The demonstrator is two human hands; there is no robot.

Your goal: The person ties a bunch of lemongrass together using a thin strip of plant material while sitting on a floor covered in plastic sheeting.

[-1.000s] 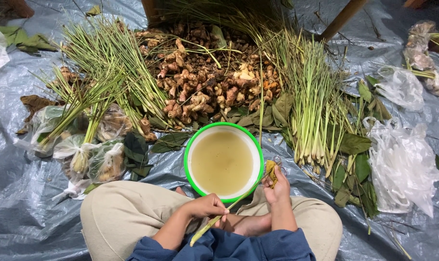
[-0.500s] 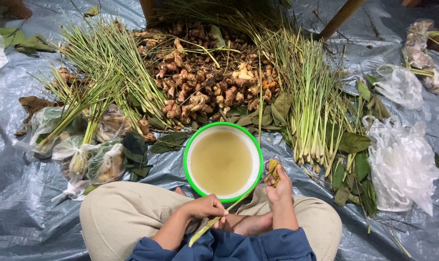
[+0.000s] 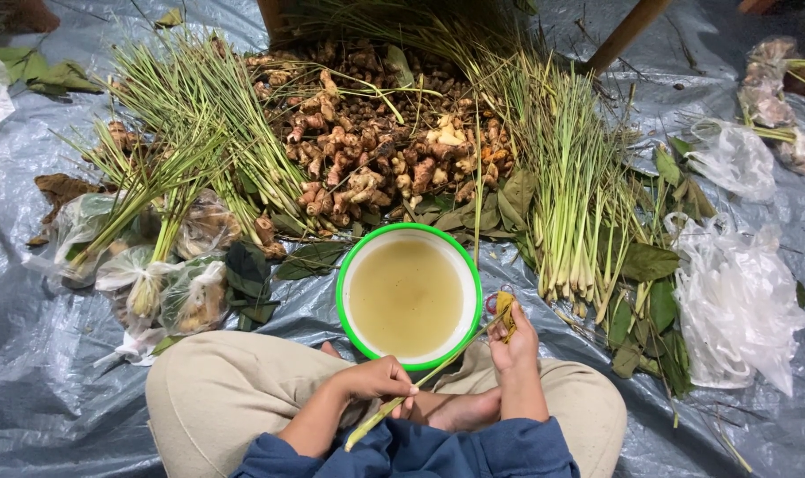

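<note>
Seemingly for easy reach, the head view has the person cross-legged on a grey tarp (image 3: 30,372), the left hand (image 3: 378,379) pinched shut on a lemongrass stalk (image 3: 401,398) slanting over the lap, the right hand (image 3: 512,341) closed on its far tip beside a small rubber band (image 3: 492,303). A green-rimmed bowl (image 3: 409,296) of cloudy water sits just beyond the knees. Rhizomes (image 3: 376,150) lie far, lemongrass bundles (image 3: 566,195) crowd right, plastic bags (image 3: 735,301) further right; bare tarp stays open near left
</note>
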